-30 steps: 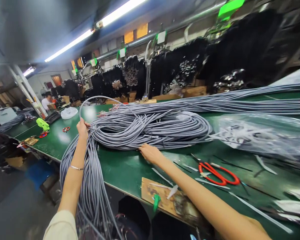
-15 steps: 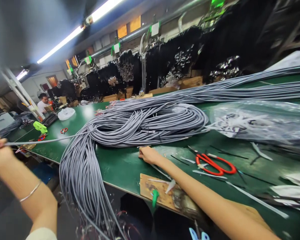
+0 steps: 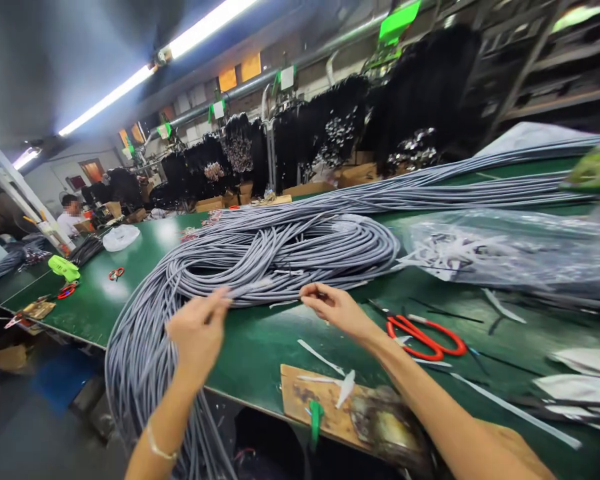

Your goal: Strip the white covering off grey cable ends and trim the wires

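A big coil of grey cables (image 3: 280,253) lies on the green table (image 3: 250,347) and spills over its near edge at the left. My left hand (image 3: 200,330) is raised in front of the coil, fingers pinched on one grey cable. My right hand (image 3: 333,308) pinches the same cable a little further right. The short stretch of cable (image 3: 265,288) between the two hands looks blurred.
Red-handled scissors (image 3: 423,337) lie just right of my right hand. A wooden board (image 3: 325,403) with a green clip sits at the table's near edge. A clear plastic bag (image 3: 510,250) of parts lies at the right. Another person (image 3: 70,213) sits far left.
My left hand pulled one cable far out to the left, then came back to the coil's front. My right hand lifted off the table and pinched the cable.
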A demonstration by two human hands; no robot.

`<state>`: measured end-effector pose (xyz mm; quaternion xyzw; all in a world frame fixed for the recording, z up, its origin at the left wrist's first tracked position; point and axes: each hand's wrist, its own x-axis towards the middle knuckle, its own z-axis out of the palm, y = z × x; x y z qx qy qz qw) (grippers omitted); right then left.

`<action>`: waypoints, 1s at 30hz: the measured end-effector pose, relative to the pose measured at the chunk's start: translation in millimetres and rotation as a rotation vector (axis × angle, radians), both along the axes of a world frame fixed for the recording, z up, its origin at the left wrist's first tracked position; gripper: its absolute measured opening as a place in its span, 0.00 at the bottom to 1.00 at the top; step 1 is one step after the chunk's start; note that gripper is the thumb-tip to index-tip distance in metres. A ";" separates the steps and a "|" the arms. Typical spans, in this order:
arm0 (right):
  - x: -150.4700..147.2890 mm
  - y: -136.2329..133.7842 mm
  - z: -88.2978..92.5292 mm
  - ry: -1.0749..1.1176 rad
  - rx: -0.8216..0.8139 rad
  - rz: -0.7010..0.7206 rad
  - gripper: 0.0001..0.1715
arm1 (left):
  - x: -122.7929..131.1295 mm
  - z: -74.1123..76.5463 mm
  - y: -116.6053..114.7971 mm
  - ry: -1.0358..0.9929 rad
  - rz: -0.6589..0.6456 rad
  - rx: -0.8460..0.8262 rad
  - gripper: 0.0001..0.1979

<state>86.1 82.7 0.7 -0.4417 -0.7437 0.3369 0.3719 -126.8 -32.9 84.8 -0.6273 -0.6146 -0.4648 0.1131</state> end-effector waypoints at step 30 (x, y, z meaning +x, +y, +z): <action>8.1 -36.2 18.8 0.075 0.259 -0.484 0.15 | 95.1 -51.5 92.0 -0.657 -0.679 -0.427 0.12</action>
